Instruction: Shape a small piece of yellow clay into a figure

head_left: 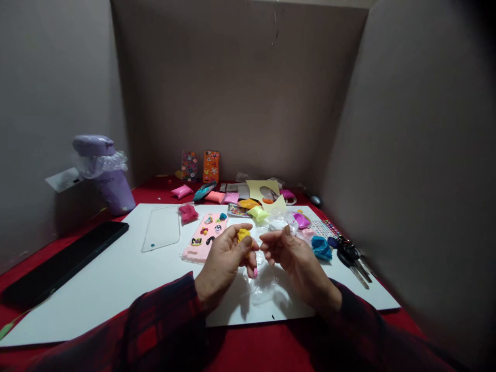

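Note:
My left hand [227, 258] holds a yellow lump [243, 235] between thumb and fingers, above the white board [104, 268]. A small pink piece [255, 273] shows at its lower fingertips. Just to the right, my right hand [296, 261] is raised with its thumb and fingertips close together; whether anything tiny is between them cannot be made out. Under both hands lies crumpled clear plastic [263, 289]. Left of my left hand is a pink phone case [199, 248] with small coloured figures on it, and beyond that a clear case [160, 230].
Coloured packets [258, 213] lie along the board's back edge. Keys [354, 258] and a blue packet [321, 248] sit at the right. A black phone [65, 258] and a purple bottle [116, 186] stand left. Two decorated cases [211, 166] lean behind.

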